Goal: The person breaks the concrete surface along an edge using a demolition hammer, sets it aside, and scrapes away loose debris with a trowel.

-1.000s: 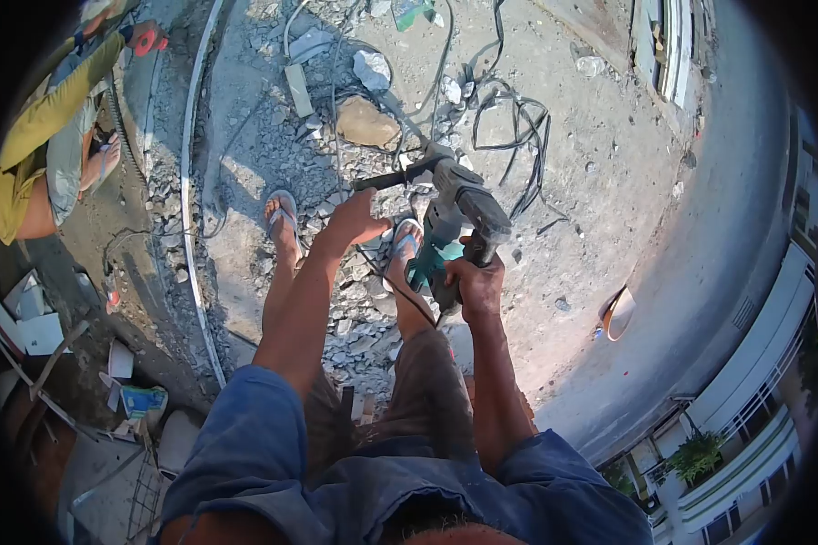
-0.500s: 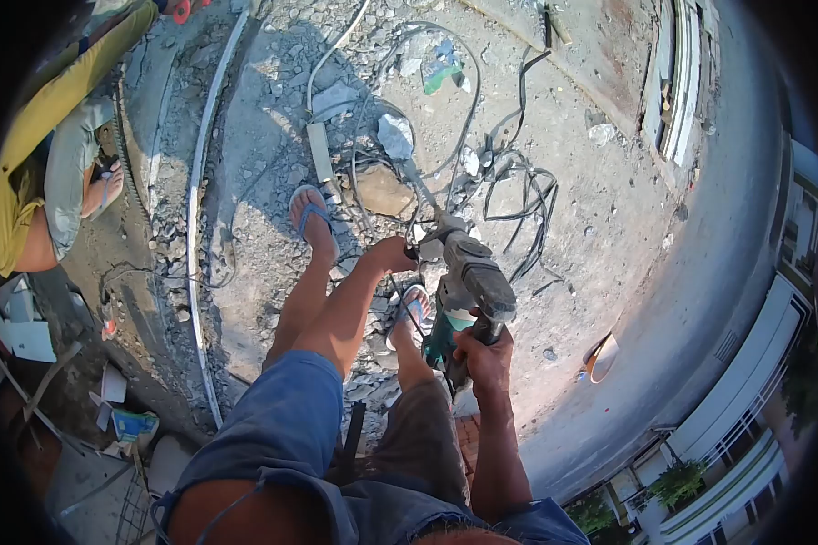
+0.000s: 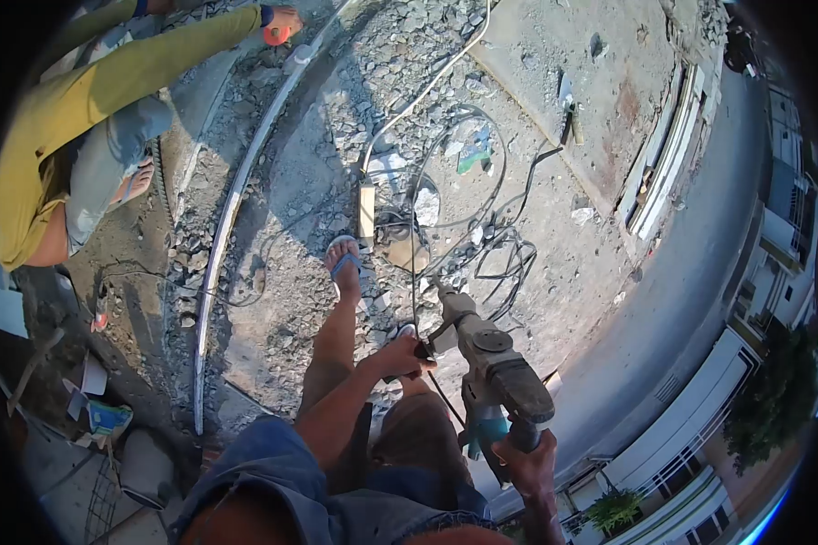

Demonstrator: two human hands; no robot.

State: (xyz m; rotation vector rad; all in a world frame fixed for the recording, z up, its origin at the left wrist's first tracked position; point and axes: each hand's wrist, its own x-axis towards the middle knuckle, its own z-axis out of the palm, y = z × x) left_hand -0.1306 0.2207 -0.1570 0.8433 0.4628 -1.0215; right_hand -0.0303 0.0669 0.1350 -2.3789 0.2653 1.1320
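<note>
I hold a demolition hammer [image 3: 493, 354] with both hands, tilted across my front on the right, its nose toward the rubble. My left hand [image 3: 400, 356] is wrapped around the black side handle near the nose. At the back end, my right hand [image 3: 529, 459] grips the rear handle beside the green motor housing [image 3: 491, 427]. A dark cord runs past my left hand to the ground. Beyond the nose lie a brown stone [image 3: 409, 252], a pale chunk of concrete [image 3: 426, 207] and a tangle of black cable [image 3: 511, 263]. My feet, in flip-flops, stand among broken concrete.
A person in a yellow sleeve [image 3: 109, 95] crouches at the left, a hand holding something red. A long pale pipe or strip [image 3: 236, 195] crosses the rubble. A power strip [image 3: 366, 213] lies beyond my foot. A paved road [image 3: 700, 263] runs along the right.
The hammer has come back toward my body and to the right, away from the stones, with both hands still on it. The other person's arm reaches farther into view.
</note>
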